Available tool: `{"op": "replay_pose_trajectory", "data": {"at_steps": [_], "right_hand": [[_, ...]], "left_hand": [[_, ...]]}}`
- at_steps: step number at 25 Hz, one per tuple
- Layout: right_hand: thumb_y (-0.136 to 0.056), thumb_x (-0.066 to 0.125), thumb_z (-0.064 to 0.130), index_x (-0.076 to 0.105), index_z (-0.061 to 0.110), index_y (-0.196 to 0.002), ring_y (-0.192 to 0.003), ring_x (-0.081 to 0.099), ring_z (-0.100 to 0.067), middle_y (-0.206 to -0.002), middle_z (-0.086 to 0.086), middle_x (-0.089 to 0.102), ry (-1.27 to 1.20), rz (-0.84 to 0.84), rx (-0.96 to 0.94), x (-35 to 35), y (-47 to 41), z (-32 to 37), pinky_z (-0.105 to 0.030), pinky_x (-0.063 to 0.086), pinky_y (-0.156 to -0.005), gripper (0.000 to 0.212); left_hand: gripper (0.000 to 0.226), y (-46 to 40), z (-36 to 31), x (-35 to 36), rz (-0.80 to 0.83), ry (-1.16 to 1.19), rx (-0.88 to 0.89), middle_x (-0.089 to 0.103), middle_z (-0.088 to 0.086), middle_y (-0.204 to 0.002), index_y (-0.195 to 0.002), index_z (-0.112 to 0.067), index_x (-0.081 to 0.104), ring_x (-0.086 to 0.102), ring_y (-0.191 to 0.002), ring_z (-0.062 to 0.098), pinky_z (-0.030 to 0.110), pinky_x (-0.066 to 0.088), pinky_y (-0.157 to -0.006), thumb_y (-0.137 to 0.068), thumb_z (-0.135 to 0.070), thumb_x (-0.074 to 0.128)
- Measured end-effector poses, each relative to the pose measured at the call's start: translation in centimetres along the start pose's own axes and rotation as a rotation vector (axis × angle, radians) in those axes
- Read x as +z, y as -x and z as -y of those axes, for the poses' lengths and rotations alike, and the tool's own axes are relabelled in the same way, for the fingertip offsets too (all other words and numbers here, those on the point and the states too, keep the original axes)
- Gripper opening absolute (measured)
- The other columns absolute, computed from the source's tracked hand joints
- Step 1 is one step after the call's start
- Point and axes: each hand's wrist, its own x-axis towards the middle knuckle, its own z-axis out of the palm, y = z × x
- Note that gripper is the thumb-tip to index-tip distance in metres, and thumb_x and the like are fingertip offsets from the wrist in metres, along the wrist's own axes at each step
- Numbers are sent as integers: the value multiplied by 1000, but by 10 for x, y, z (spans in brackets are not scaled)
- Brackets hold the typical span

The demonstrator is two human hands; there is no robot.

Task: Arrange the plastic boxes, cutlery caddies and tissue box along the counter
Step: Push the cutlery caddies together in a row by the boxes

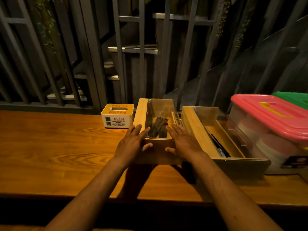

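tissue box [117, 116], red unreadable writing, beside caddy [156, 130]

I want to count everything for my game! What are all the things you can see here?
tissue box: one, white with orange top, counter's back edge, left of the caddies
cutlery caddies: two, light wood, mid-counter; left caddy, right caddy
plastic box: one, clear with pink lid, far right
green lid: one, behind the pink lid
counter: one, orange-brown wood
slatted screen: one, dark, behind the counter
left hand: on left caddy's near left corner
right hand: on its near right corner
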Motion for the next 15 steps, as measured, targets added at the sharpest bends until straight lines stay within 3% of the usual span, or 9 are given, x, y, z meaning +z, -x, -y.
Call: {"op": "replay_pose_trajectory", "data": {"at_steps": [8,11,15], "right_hand": [[-85,66,49,4,31,-154,-151,3,-28,-165,-1,1,70,25,18,-7,3,6,-54,26,-116,94],[-81,68,54,9,32,-154,-151,9,-26,-165,0,8,24,-19,34,-15,17,4,-53,24,-116,96],[-80,64,60,17,36,-151,-150,14,-21,-162,4,19,-80,-140,32,-31,51,-20,-53,21,-118,88]], "left_hand": [[69,2,-1,-5,27,-46,19,26,4,-158,-152,-32,21,17,-146,29,43,37,-109,-93,-58,43],[62,8,-10,-13,23,-122,25,33,5,-153,-152,-30,22,25,-142,28,43,33,-111,-97,-50,42],[51,30,-54,-29,-41,21,4,43,1,-149,-147,-34,33,30,-141,24,44,28,-114,-98,-46,42]]}}
